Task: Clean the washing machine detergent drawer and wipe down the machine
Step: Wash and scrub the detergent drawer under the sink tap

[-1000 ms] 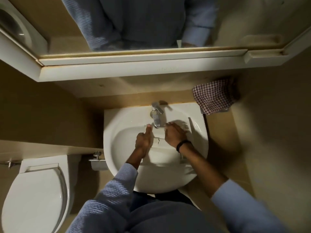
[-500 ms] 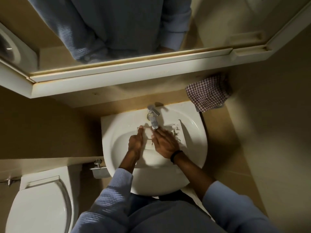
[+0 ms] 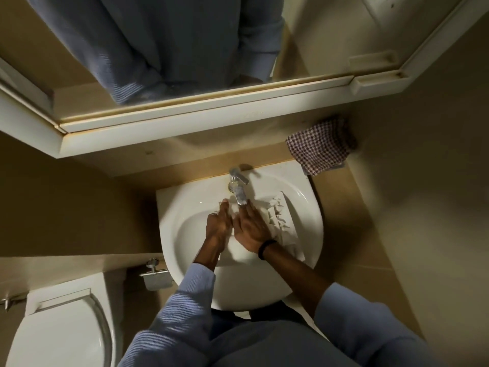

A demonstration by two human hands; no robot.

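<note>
Just below the tap, the detergent drawer lay in the sink, seemingly mid-rinse, with the right hand flat on it, fingers straight, and the left hand at its edge, grip unclear; turning it to flush the compartments probably came next.

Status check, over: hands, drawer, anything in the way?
Left hand holds detergent drawer, right hand flat on it. Drawer in sink under tap. Spout close over both hands.

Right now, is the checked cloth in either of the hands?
No, the checked cloth sits behind the sink's right corner, untouched.
</note>
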